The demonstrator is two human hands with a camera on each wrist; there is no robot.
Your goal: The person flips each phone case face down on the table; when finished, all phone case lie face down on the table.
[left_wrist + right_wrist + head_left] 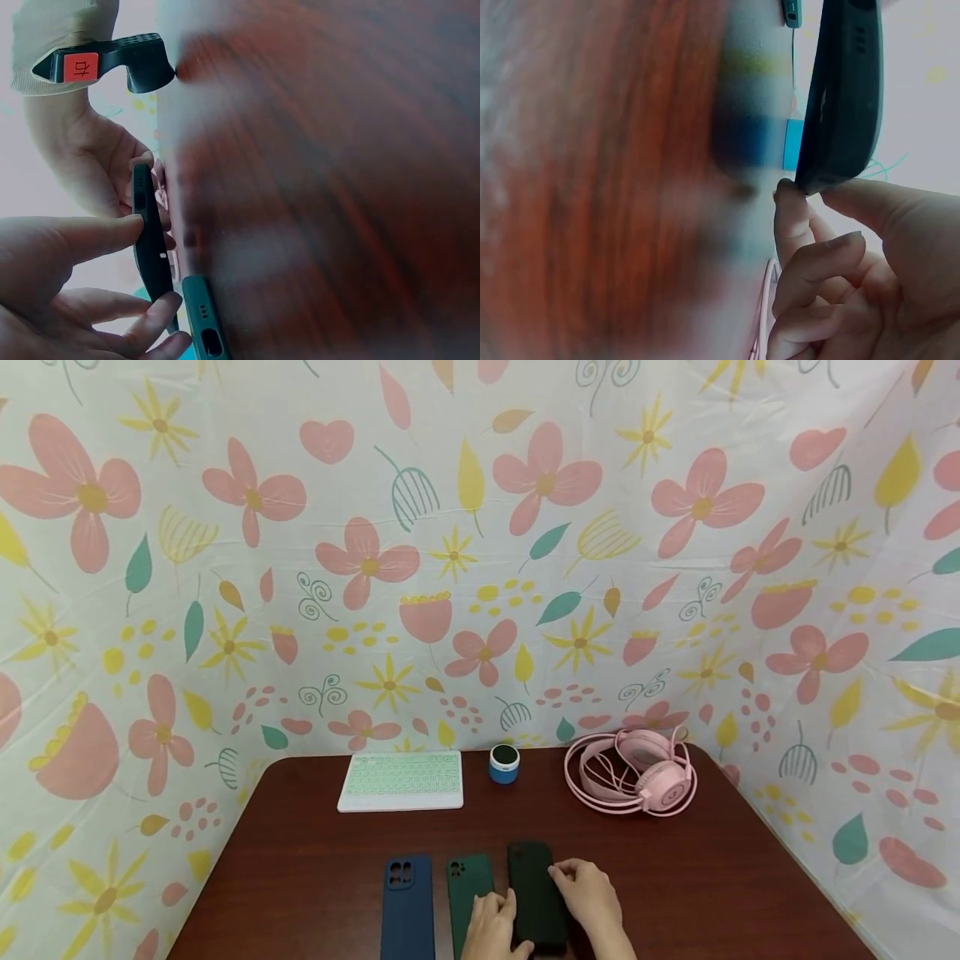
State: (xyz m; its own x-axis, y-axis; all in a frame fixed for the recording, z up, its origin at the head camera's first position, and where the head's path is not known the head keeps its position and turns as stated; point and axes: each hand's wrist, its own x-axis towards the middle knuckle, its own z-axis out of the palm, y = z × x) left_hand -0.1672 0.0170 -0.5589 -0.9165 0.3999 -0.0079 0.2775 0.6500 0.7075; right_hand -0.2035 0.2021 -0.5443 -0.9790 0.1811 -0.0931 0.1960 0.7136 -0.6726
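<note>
Both hands, left hand (pixel 491 927) and right hand (pixel 592 893), pinch the black rubbery phone case (pixel 534 897). Its long axis runs away from the person. Just left of the left hand lie a dark green phone case (pixel 467 885) and a navy blue phone case (pixel 407 906).

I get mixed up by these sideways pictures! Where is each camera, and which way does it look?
Head: worn on the head, looking forward and down at the dark wooden table; both hands show.
Left wrist: beside the left hand, whose fingers hold the black rubbery phone case.
Right wrist: beside the right hand, which pinches that case's corner.
All three views share the case.
</note>
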